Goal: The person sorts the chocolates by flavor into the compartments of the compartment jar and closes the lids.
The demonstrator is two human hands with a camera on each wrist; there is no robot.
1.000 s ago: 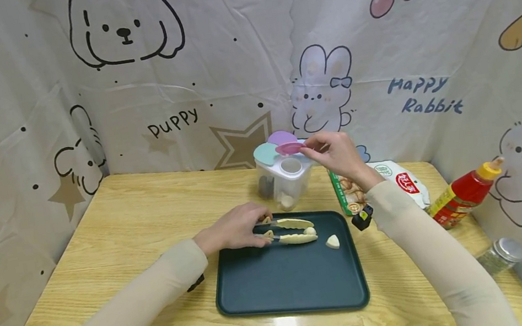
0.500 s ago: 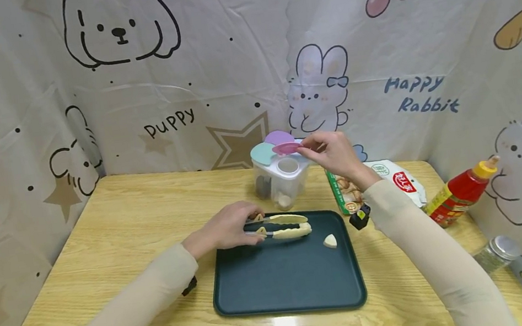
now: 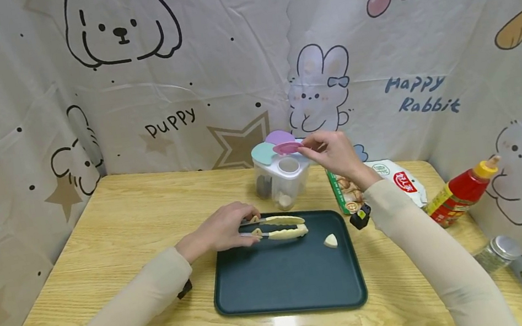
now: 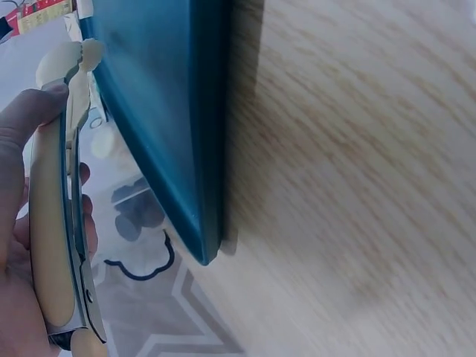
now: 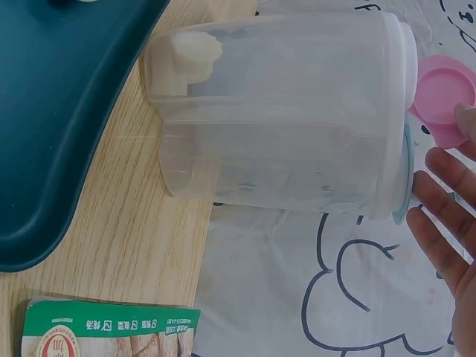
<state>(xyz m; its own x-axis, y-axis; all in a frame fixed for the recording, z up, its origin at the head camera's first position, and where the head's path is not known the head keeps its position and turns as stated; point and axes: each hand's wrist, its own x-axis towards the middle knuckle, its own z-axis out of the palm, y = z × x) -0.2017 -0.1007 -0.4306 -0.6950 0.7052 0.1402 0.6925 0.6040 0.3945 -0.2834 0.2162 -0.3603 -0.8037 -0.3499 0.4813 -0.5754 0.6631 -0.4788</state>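
Note:
My left hand (image 3: 224,227) grips tongs (image 3: 287,234) with cream scalloped tips, held over the back of the dark green tray (image 3: 288,282). A small whitish piece (image 4: 91,53) sits at the tips. On the tray's right side lies another whitish, wedge-like piece (image 3: 330,241). My right hand (image 3: 335,155) pinches the raised pink lid (image 5: 446,93) of a clear container (image 3: 296,180) behind the tray. Under that lid a round opening (image 3: 288,165) shows. A pale piece (image 5: 197,56) lies at the bottom of one compartment; dark pieces (image 4: 137,212) show in another.
Turquoise (image 3: 263,153) and purple (image 3: 279,137) lids cover other container openings. Right of it lie a green-edged packet (image 3: 345,190) and a white packet (image 3: 401,179). A red sauce bottle (image 3: 463,193) and a spice jar (image 3: 499,253) stand at the right. Printed curtains (image 3: 219,79) enclose the table.
My left hand has drawn the tongs slightly left, and the small piece at their tips has moved along. The tong arms have come closer together. The right hand still holds the pink lid up.

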